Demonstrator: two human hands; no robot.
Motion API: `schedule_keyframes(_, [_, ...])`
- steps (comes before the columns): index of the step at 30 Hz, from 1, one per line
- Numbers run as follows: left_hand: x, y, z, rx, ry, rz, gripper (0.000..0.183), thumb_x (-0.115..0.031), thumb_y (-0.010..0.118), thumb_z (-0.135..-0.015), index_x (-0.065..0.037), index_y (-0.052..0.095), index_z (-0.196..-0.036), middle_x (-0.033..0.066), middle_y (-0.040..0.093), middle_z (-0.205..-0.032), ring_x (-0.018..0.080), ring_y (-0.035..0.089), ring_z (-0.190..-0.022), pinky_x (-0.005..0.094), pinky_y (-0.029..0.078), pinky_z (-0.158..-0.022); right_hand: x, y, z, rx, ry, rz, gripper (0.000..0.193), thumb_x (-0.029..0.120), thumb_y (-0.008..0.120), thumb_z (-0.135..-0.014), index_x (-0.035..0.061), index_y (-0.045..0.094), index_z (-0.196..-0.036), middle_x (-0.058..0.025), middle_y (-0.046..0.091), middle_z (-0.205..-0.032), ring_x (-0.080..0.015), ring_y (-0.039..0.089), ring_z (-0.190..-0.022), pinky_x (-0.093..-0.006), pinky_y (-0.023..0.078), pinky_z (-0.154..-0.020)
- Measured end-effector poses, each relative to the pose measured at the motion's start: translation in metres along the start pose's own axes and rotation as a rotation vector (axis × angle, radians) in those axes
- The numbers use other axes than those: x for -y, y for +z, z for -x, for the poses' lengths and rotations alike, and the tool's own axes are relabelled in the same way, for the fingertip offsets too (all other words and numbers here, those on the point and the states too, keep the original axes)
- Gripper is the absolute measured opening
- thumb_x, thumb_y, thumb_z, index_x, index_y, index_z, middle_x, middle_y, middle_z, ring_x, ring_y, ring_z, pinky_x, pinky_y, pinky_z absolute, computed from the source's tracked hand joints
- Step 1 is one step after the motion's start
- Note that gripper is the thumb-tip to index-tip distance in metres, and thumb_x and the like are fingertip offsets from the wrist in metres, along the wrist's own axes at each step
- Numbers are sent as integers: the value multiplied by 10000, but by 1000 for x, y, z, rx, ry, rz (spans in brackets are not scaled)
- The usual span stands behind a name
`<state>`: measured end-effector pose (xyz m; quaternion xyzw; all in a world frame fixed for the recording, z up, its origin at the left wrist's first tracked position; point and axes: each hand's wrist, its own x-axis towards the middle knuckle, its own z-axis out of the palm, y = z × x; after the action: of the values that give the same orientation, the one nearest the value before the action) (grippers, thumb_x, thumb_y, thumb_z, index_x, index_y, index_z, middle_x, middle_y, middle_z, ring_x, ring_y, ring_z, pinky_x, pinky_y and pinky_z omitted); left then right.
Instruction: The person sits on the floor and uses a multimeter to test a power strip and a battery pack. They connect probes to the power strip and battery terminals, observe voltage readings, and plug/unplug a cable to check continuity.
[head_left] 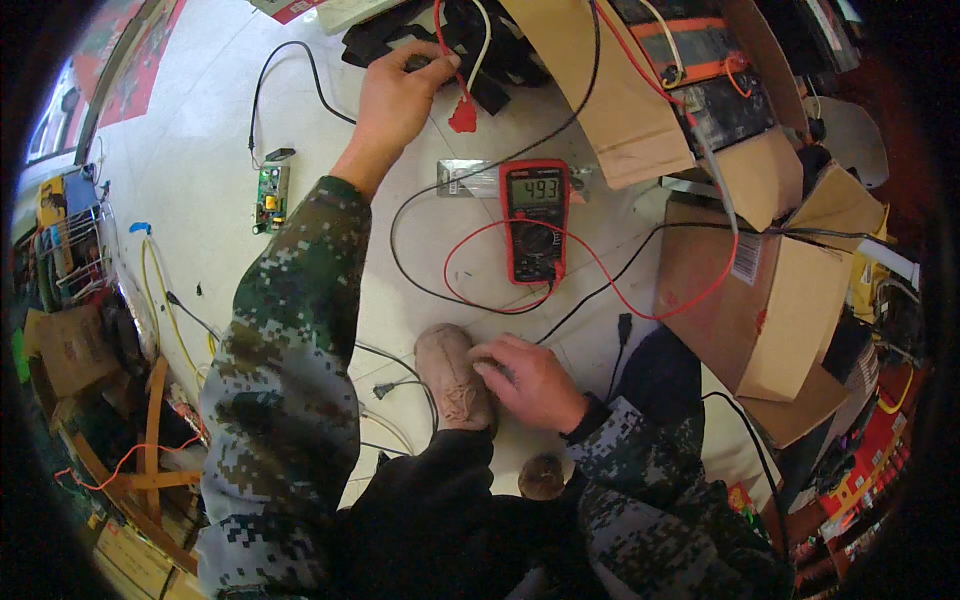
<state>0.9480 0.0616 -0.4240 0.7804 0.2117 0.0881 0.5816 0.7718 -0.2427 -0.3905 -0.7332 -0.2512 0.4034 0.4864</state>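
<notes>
My left hand (398,100) reaches to the far side, thumb and forefinger closed on a red cable (442,25). From its fingertips hangs the cable's red plug connector (462,116). A white cable (487,35) runs just to the right of it. My right hand (530,378) hovers by my brown shoe (452,375), its fingers loosely bent and apart, with nothing visible in them. Between the hands and to the right, a red and black multimeter (537,222) lies on the floor with its display lit. Red (605,265) and black test leads (395,235) loop around it.
A green circuit board (271,198) lies at left on the tiled floor (210,110). An opened cardboard box (620,120) holds a black battery-like block (715,115) at the far right. Another carton (720,300) stands nearer. A black plug (385,389) lies beside my shoe.
</notes>
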Motion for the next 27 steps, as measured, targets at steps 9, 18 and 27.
schedule_keyframes(9, [-58, -25, 33, 101, -134, 66, 196, -205, 768, -905, -28, 774, -989, 9, 659, -792, 86, 516, -702, 260, 415, -637, 39, -27, -102, -413, 0, -466, 368, 165, 687, -998, -40, 630, -1298, -66, 687, -1185, -88, 632, -907, -262, 523, -824])
schedule_keyframes(18, [-62, -44, 64, 115, -196, 189, 246, -245, 746, -931, -37, 713, -1059, -54, 514, -733, 47, 397, -640, 232, 277, -566, 58, -63, -194, -237, 99, -743, 238, 272, 693, -990, 50, 773, -1014, 10, 712, -869, -80, 553, -704, -273, 419, -649])
schedule_keyframes(27, [-48, -53, 109, 146, -401, 372, 339, -275, 770, -940, 9, 691, -1107, 6, 641, -867, 59, 498, -682, 214, 333, -555, 54, -45, -193, -223, 51, -927, 284, 206, 672, -1032, 44, 711, -1261, 5, 721, -1068, -76, 638, -975, -241, 475, -817])
